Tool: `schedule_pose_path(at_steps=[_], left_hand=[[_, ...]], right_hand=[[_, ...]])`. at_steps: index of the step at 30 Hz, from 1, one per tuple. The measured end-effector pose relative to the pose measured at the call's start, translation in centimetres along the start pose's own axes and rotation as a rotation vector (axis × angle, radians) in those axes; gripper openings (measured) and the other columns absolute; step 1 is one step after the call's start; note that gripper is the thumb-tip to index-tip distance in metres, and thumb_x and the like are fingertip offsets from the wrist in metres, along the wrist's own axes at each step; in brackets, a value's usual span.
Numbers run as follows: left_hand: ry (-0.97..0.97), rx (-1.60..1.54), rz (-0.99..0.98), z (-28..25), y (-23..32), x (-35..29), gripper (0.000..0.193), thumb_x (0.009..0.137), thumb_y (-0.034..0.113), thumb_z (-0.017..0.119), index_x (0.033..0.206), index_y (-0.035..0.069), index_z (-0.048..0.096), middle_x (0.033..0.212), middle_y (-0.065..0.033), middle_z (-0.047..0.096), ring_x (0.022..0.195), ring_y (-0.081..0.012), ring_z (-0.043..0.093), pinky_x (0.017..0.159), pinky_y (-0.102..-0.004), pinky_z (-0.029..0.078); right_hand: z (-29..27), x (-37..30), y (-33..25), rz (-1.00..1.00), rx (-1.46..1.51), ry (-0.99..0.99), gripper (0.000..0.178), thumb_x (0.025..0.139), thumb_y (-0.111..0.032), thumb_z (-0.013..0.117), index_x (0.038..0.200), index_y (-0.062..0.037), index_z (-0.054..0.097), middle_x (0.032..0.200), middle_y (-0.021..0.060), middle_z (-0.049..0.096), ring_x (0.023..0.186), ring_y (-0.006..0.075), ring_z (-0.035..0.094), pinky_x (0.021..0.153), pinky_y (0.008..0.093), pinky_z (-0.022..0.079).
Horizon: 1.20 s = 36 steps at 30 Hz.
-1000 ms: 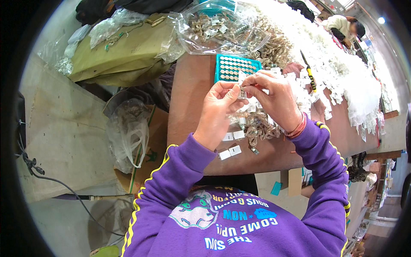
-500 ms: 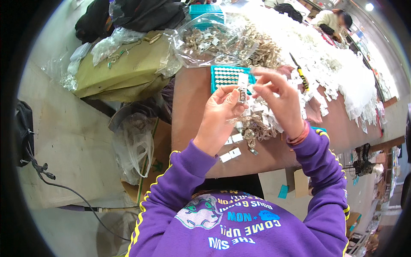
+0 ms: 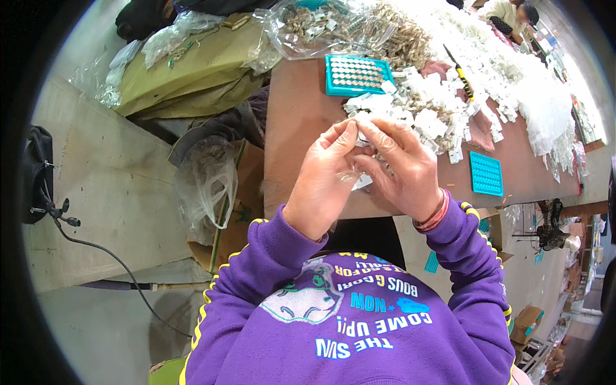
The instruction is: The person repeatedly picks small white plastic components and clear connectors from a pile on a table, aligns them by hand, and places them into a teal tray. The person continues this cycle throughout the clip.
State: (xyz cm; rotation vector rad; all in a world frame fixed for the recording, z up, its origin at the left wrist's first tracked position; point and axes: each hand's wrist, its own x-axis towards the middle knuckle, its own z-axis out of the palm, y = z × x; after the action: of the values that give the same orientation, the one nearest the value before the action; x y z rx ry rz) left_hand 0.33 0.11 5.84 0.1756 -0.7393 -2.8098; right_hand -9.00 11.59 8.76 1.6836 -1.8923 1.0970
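My left hand (image 3: 317,183) and my right hand (image 3: 407,170) meet over the near edge of the brown table. Their thumbs and fingers pinch together on a small white-topped piece (image 3: 361,137), mostly hidden by the fingers. Thin clear strands or film hang beneath, between the palms. Just beyond the fingertips spreads a heap of small white pieces (image 3: 430,122) with tangled beige cords. Farther off, a teal tray (image 3: 330,77) holds rows of round, silvery, coin-like pieces. Partly behind my right hand, a white piece (image 3: 361,182) lies on the table.
To the right lies a second teal tray (image 3: 486,173). A yellow-and-black cutter (image 3: 463,82) rests on the heap. A clear bag (image 3: 301,32) of corded pieces stands at the back. Left of the table are a box with a plastic bag (image 3: 208,186). Another person (image 3: 507,16) sits far right.
My right hand has come in to meet the left at the small piece, which the fingers now cover. The view has tipped downward, so the table appears higher and the second tray shows.
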Motion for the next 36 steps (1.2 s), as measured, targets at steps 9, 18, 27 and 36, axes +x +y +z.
schedule_pose_path(at_steps=[9, 18, 27, 36], left_hand=[[0.103, -0.15, -0.092, -0.6, -1.2, -1.4, 0.022, 0.1, 0.022, 0.052, 0.117, 0.008, 0.057, 0.108, -0.0008, 0.061, 0.092, -0.0116, 0.059, 0.085, -0.0297, 0.048], [0.11, 0.357, 0.084, -1.9, -1.3, -1.8, 0.027, 0.094, 0.013, 0.056, 0.117, -0.001, 0.057, 0.114, -0.008, 0.062, 0.102, -0.0143, 0.061, 0.092, -0.0332, 0.05], [0.123, 0.285, -0.055, -2.0, -1.4, -2.1, 0.024, 0.094, 0.014, 0.058, 0.113, 0.001, 0.058, 0.11, -0.0066, 0.063, 0.1, -0.0133, 0.062, 0.091, -0.0325, 0.05], [0.124, 0.299, 0.001, -1.6, -1.7, -1.9, 0.02, 0.087, 0.01, 0.069, 0.104, 0.004, 0.06, 0.099, -0.0023, 0.064, 0.09, -0.0069, 0.059, 0.078, -0.0225, 0.048]], right_hand=[[-0.2, -0.9, 1.1, -0.18, -0.083, -0.141, 0.034, 0.076, -0.008, 0.073, 0.107, 0.0013, 0.062, 0.097, 0.012, 0.06, 0.08, 0.0265, 0.064, 0.068, 0.0339, 0.054], [-1.0, -0.5, 0.9, -0.082, -0.04, -0.28, 0.029, 0.077, -0.012, 0.07, 0.103, -0.0024, 0.062, 0.088, 0.0086, 0.058, 0.072, 0.0246, 0.062, 0.062, 0.0334, 0.052], [-1.1, -0.9, 1.6, -0.098, 0.042, -0.301, 0.028, 0.075, -0.009, 0.071, 0.101, -0.0032, 0.065, 0.086, 0.0073, 0.058, 0.066, 0.0225, 0.062, 0.059, 0.0322, 0.051], [-1.4, -1.6, 1.4, 0.098, 0.24, -0.28, 0.036, 0.075, -0.004, 0.071, 0.11, -0.0055, 0.066, 0.091, 0.0099, 0.06, 0.067, 0.0207, 0.062, 0.059, 0.0297, 0.052]])
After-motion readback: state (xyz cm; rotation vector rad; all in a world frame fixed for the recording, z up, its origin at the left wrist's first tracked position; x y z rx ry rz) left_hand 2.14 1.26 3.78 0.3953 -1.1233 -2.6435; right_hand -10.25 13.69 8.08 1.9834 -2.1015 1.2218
